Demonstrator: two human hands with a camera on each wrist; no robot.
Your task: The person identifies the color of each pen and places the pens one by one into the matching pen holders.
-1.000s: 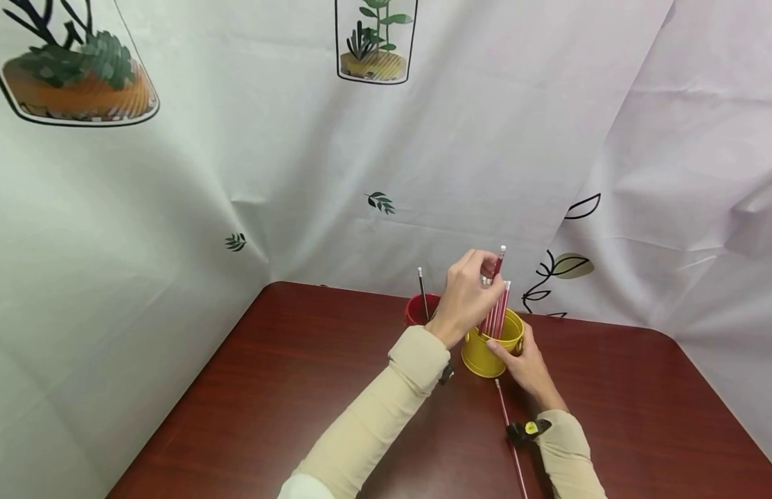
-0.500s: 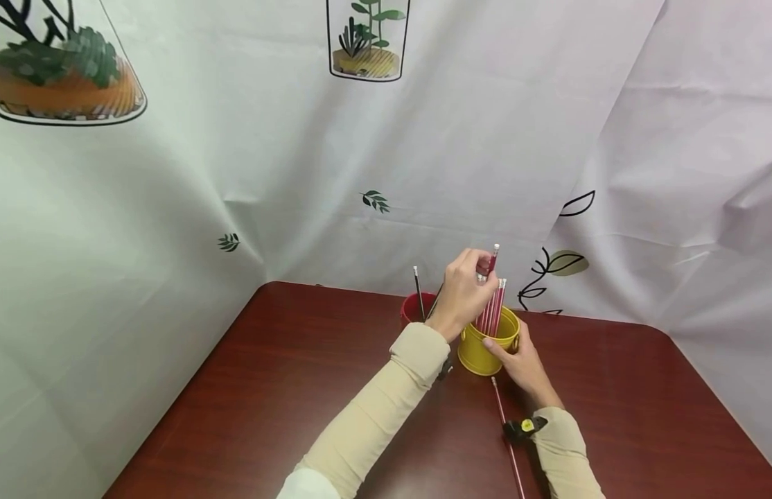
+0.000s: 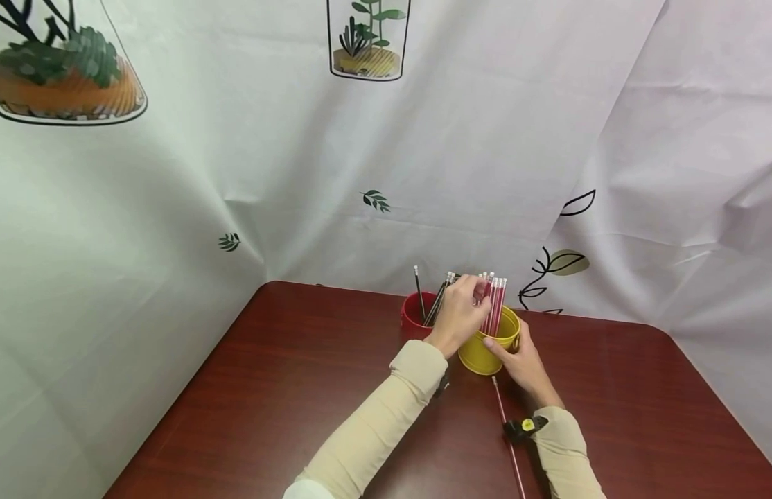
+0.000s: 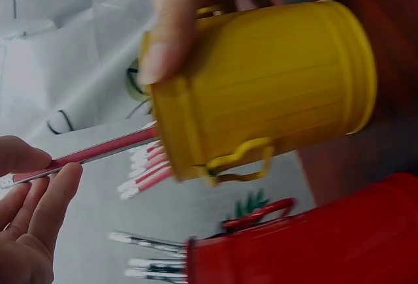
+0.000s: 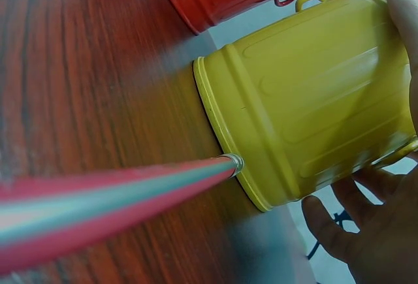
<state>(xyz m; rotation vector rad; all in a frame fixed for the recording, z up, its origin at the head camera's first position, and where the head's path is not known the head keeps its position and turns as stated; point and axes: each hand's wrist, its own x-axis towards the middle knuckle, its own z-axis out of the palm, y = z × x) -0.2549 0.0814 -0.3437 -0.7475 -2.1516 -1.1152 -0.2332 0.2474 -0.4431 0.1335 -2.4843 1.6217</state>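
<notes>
My left hand (image 3: 462, 315) pinches a red-and-silver striped pencil (image 4: 108, 148) between thumb and fingers. The pencil's far end dips inside the yellow bucket (image 3: 478, 357), below the rim. Several red pencils (image 3: 498, 308) with white erasers lean together in that bucket. My right hand (image 3: 528, 371) holds the bucket's right side, thumb at the front near the rim, fingers around behind. Just left stands a red bucket (image 3: 411, 324) with several black pencils (image 3: 420, 294), partly covered by my left hand in the head view.
One more red pencil (image 3: 500, 403) lies on the brown table (image 3: 267, 395) in front of the yellow bucket, running beneath my right wrist. A pale cloth with plant prints (image 3: 423, 173) hangs behind the table's back edge.
My left hand has lowered toward the yellow bucket, taking the pinched pencil down with it. More of the black pencils now show. My right hand keeps its hold on the bucket.
</notes>
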